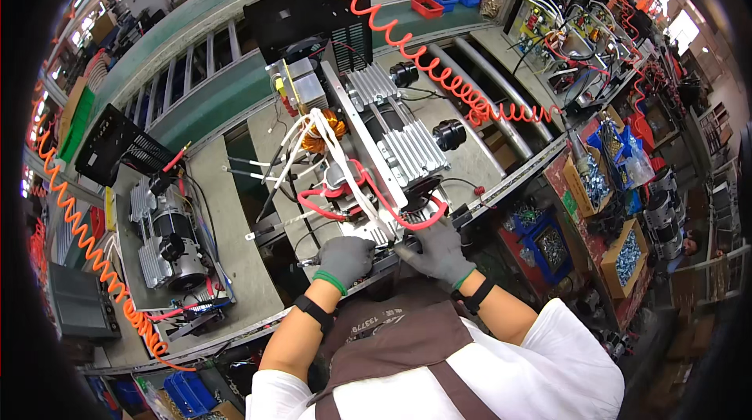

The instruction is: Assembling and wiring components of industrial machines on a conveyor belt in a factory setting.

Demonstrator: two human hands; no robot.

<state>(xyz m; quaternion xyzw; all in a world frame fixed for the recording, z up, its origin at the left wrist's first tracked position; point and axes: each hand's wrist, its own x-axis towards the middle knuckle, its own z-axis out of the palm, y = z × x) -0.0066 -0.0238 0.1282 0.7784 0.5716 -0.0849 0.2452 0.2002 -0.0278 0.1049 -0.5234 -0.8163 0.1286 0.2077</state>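
Grey gloves cover both my hands at the near edge of a machine assembly. My left hand [347,258] is closed, fingers curled by the metal base plate [362,229]; what it grips is hidden. Beside the plate's near right corner, my right hand [439,253] has bent fingers under a thick red cable [415,224]; its grasp is also hidden. The assembly carries a finned aluminium compressor [399,134], a copper-wound coil [323,132], white wires [298,146] and a long metal bar [364,134]. A black vented panel [313,16] stands at its far end.
Another compressor unit [168,233] sits to the left, with a black panel [125,144]. Coiled orange air hoses [439,71] hang across the line. Rollers [489,99] lie beyond the assembly. Boxes of screws [624,259] and a blue bin [548,250] stand at right.
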